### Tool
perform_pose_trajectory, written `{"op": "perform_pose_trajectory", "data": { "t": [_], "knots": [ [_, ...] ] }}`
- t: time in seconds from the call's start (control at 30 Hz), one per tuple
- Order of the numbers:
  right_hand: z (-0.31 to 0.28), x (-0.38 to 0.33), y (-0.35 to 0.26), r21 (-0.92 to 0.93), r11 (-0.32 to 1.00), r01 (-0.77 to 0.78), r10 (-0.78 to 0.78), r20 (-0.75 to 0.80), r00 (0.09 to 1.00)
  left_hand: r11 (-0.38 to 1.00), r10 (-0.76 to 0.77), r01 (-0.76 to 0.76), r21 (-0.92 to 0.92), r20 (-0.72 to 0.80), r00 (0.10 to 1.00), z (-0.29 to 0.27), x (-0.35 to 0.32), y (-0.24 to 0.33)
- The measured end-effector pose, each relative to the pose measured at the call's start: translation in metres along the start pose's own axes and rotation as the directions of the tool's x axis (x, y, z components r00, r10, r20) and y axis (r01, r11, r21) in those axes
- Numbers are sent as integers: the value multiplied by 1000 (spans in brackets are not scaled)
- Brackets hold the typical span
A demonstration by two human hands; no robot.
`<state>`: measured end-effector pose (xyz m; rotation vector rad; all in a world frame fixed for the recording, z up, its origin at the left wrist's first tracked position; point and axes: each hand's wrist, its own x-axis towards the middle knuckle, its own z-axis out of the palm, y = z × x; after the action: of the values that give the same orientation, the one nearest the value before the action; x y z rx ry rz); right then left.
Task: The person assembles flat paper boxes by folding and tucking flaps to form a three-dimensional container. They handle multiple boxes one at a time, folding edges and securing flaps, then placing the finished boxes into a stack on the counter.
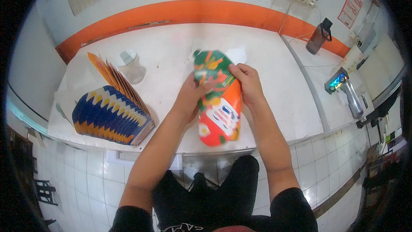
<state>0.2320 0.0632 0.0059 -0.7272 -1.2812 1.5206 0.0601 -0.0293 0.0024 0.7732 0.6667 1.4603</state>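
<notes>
While both forearms reached forward over the surface [274, 103], the left hand [189, 96] and right hand [248, 83] each held a grip on the carton [218, 103], flat, glossy, green, orange and red.

The colourful carton [219, 99] is motion-blurred, so its print is just a smear, and both hands cover parts of its upper half. Something white [237, 54] on the counter [274, 90] peeks out from behind it, can't tell what. The notice [350, 8] on the wall is too small to make out. The far right goes dark at the rim.
</notes>
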Motion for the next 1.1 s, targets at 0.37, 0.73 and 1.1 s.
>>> {"op": "perform_pose_trajectory", "data": {
  "t": [0.37,0.73,1.1],
  "knots": [
    [17,-11,-11,-667,382,639,-621,327,712,877,135,-100,470,-41,990,-4,-4,0],
    [22,-23,-12,-721,416,555,-517,314,796,565,632,-480,672,22,775,8,-8,-14],
    [14,-21,-8,-49,804,593,-582,145,800,51,702,-411,910,259,663,8,-14,-21]
  ]
}}
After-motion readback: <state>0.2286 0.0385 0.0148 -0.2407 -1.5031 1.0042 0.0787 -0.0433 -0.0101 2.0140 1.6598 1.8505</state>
